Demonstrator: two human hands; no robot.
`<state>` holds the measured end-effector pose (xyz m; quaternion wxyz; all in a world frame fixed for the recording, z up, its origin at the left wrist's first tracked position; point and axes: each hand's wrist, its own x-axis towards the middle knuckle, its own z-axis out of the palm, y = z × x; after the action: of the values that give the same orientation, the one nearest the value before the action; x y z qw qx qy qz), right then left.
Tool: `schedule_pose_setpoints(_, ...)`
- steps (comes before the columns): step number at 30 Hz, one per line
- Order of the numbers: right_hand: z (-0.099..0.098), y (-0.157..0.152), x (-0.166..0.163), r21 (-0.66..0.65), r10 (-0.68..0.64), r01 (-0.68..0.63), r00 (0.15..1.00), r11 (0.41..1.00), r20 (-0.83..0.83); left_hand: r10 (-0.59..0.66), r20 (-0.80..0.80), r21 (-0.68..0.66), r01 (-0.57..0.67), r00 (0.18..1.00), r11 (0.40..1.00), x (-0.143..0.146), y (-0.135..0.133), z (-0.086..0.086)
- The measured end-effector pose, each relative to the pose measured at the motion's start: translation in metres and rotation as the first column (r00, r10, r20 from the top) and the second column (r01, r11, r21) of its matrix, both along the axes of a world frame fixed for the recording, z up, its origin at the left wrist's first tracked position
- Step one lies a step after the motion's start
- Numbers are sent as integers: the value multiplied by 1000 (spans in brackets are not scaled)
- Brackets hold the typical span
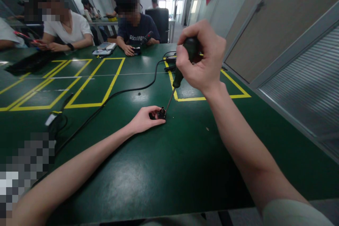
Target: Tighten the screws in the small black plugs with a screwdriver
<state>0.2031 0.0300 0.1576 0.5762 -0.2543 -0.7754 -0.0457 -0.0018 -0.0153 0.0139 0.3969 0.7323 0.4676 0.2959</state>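
Observation:
My right hand point(202, 56) is wrapped round the dark handle of a screwdriver point(178, 77), held at a slant above the table. Its thin metal shaft runs down and left to a small black part point(161, 113) with a short upright cylinder on top. The tip meets or lies very close to the part's right side; I cannot tell which. Thumb and fingers of my left hand point(146, 119) pinch that part against the green tabletop point(148, 169). The part's left side is hidden by the fingers.
A black cable point(127, 90) crosses the table left of my hands. Yellow tape outlines point(212, 98) mark the surface. Black items point(171, 64) lie behind the screwdriver. At the far side sit a person in a dark shirt point(139, 30) and a person in white point(66, 28). A power strip point(29, 162) lies at left.

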Motion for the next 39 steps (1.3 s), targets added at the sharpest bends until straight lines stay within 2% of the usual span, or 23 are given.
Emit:
schedule_pose_setpoints(6,6,0,1,-67,169,-170,985,983,-9,41,-4,5,-41,999,999,3,-3,3)
schedule_pose_setpoints(9,7,3,4,-143,277,-277,961,950,-22,47,4,1,-47,999,999,4,-4,3)
schedule_pose_setpoints(12,6,5,7,-214,332,-328,943,920,-15,42,12,-9,-42,999,999,3,-4,3)
schedule_pose_setpoints(19,6,3,9,-166,355,-342,933,925,56,25,26,-5,-25,999,1000,1,-3,0)
schedule_pose_setpoints(22,5,4,5,-179,349,-340,937,923,21,29,34,5,-29,999,1000,1,-3,-1)
schedule_pose_setpoints(28,1,11,1,-157,425,-429,903,890,-57,60,42,37,-62,997,997,4,-4,1)
schedule_pose_setpoints(33,2,13,3,-113,345,-343,939,933,0,70,57,26,-71,996,997,4,-4,1)
schedule_pose_setpoints(39,3,12,4,-110,377,-376,926,920,-10,62,51,26,-63,997,998,4,-4,1)
